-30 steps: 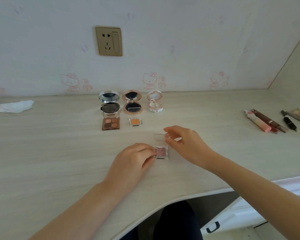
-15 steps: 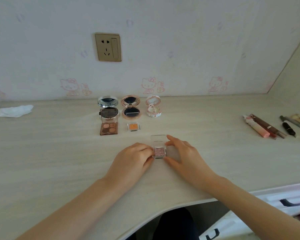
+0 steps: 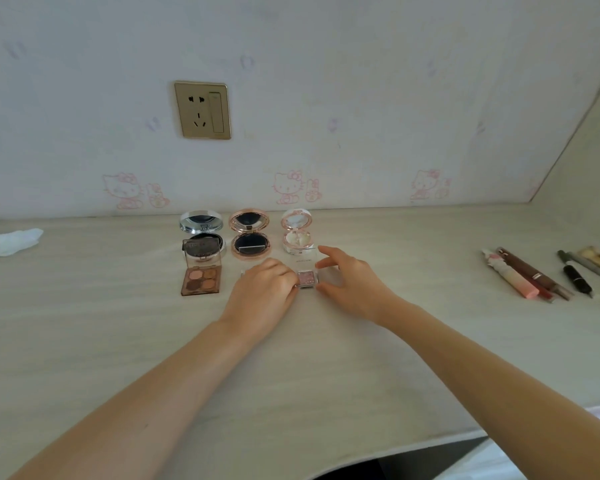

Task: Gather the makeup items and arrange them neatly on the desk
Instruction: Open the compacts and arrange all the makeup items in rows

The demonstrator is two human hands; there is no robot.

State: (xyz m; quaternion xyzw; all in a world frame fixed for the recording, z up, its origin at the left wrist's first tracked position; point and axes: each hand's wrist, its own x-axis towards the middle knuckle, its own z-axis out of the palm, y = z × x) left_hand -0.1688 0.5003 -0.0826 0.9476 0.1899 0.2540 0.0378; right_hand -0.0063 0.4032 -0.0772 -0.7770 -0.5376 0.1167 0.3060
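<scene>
Pink eyeshadow pot (image 3: 306, 278) | between left hand (image 3: 262, 295), right hand (image 3: 352, 284) | desk (image 3: 84, 341)

Pale wood-grain desk (image 3: 84, 341) under soft daylight. Beyond the hands, white wallpaper (image 3: 361, 98) printed with faint pink cartoon cats. Gold wall socket (image 3: 202, 110) up and left of the left hand. Beige side panel (image 3: 582, 168) far right.

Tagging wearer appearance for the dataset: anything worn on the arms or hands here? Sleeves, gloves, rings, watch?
Nothing visible. Both forearms are bare up to the frame edge, with no sleeves in view. The left hand and right hand show no gloves, rings, watch or bracelets. Nail details are too small to tell.
</scene>
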